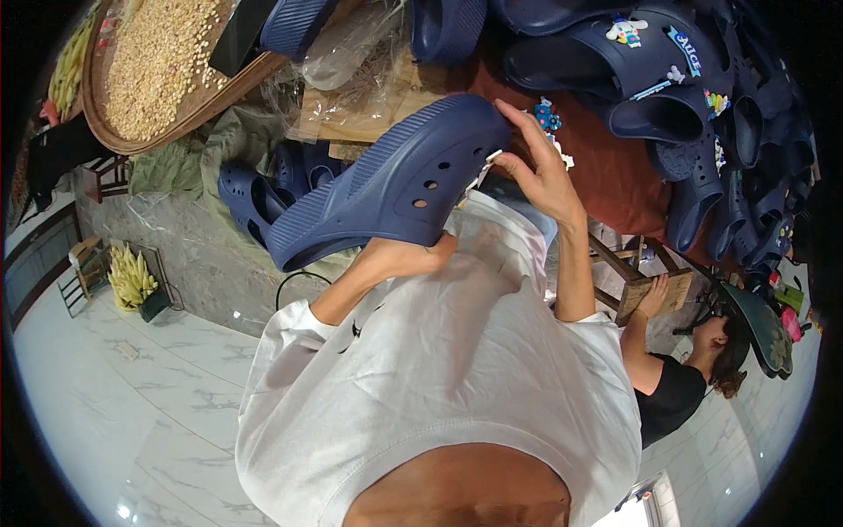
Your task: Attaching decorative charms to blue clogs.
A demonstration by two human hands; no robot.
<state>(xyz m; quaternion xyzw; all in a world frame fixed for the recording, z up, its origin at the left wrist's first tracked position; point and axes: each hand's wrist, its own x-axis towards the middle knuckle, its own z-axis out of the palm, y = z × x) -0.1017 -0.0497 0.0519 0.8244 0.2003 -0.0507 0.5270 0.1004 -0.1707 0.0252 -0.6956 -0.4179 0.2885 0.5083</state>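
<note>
A navy blue foam clog (386, 189) with a ridged thick sole and round holes is held up in front of my chest. My left hand (406, 256) grips it from below, at the sole's edge. My right hand (543, 171) is at the clog's toe end, fingers spread along its rim, with a small white piece (488, 162) pinched against the shoe by the thumb. Beyond the hand, a small blue charm (545, 115) lies on the red-brown cloth (615, 176).
Many navy clogs (667, 79), some with colourful charms, are piled at upper right. More clogs (263, 189) and clear plastic bags (351, 61) lie at centre left. A woven tray of grain (149, 70) is upper left. Another person in black (676, 386) crouches by a wooden stool (645, 281).
</note>
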